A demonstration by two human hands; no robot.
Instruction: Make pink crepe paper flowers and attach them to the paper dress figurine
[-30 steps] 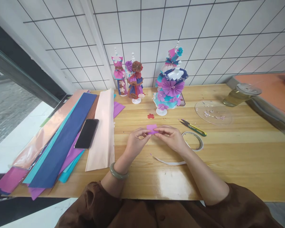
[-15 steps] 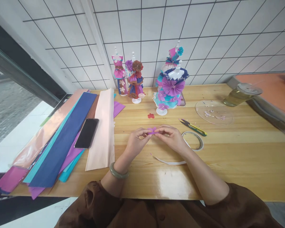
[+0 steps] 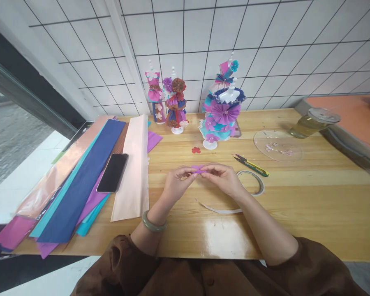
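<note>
Landmark: the roll of white tape (image 3: 261, 187) lying flat on the light varnished wood table (image 3: 320, 218).

Workpiece: small piece of thin purple paper (image 3: 198, 169), left of the roll and slightly beyond it, held between both hands.

Grip: left hand (image 3: 178, 183) closed, thumb and fingers pinching the paper's left end. Right hand (image 3: 223, 179) likewise on the right end, its wrist just beside the roll. Can't tell how many layers are in the pinch, fingers cover most of it.

Step in hand, my read: folding or gathering the paper at the fingertips. Any further crease calls for level pinches and light, even pressure; thin stock could tear or skew if one side pulls harder.

Around the roll:
- green-and-yellow thread snips (image 3: 253, 166): just beyond
- narrow white strip (image 3: 225, 211): nearer side, to the left, curved; can't tell if it joins the roll
- red paper flower cutout (image 3: 196, 150): beyond, left
- clear round dish with small beads (image 3: 262, 147): beyond, right
- black smartphone (image 3: 112, 173): well left, on the coloured paper sheets (image 3: 83, 181)
</note>
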